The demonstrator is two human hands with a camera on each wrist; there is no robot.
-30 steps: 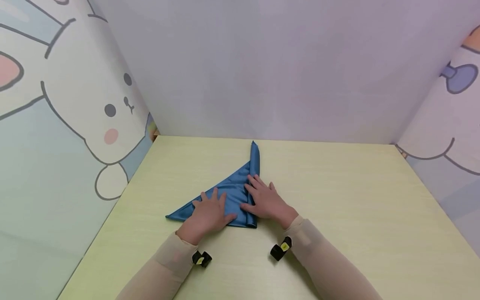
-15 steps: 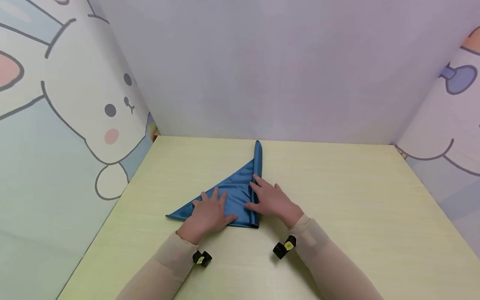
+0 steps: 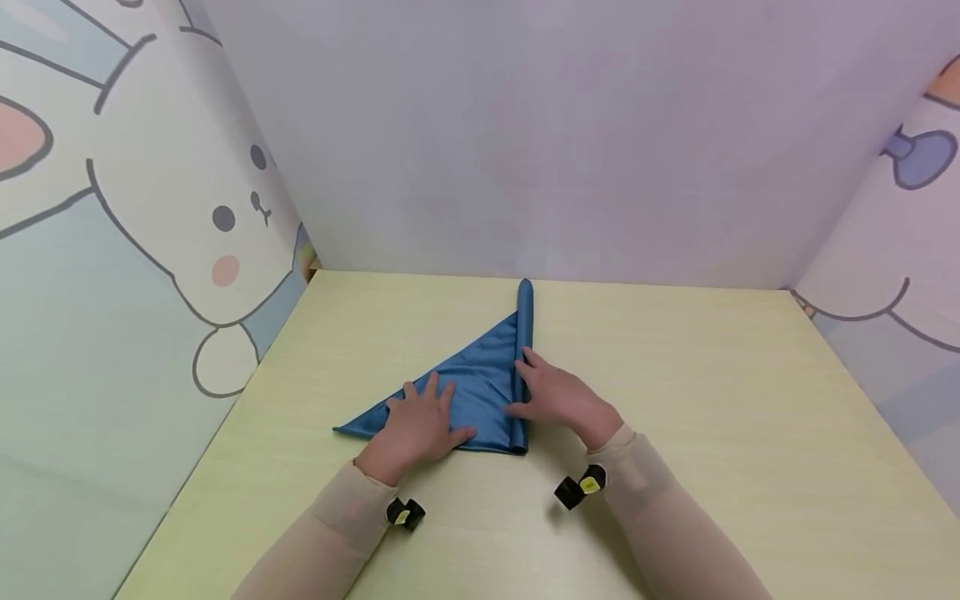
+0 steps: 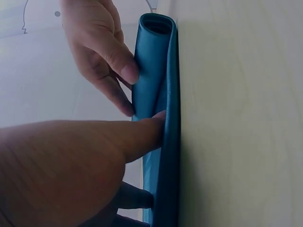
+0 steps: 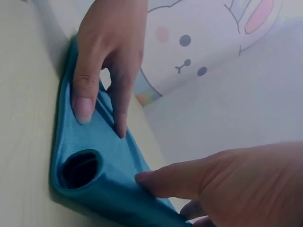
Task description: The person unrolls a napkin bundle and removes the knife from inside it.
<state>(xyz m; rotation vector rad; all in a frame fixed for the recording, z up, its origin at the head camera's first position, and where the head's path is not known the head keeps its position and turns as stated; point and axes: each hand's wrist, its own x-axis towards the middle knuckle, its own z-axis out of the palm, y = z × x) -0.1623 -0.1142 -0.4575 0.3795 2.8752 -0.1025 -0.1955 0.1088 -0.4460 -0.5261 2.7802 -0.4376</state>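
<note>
A shiny blue cloth (image 3: 483, 396) lies on the table as a triangle, its sharp corner pointing left. Along its right side runs a narrow roll (image 3: 525, 304), whose hollow end shows in both wrist views. My left hand (image 3: 415, 427) rests on the flat part with spread fingers, the thumb near the front edge. Over the roll lies my right hand (image 3: 562, 398), its slightly bent fingers and thumb touching the top. In the right wrist view the right thumb (image 5: 165, 182) presses the roll's upper side; the other right fingers are partly hidden.
The pale wooden table (image 3: 712, 400) extends to both sides and toward me. A plain lilac wall (image 3: 495, 142) stands behind it, close to the roll's far end. Side panels carry cartoon drawings, among them a rabbit (image 3: 187, 183). Each sleeve bears a small black camera.
My right hand and the roll have shifted steadily right. More flat cloth shows to the roll's left, and the roll looks slimmer. My left hand has stayed in place.
</note>
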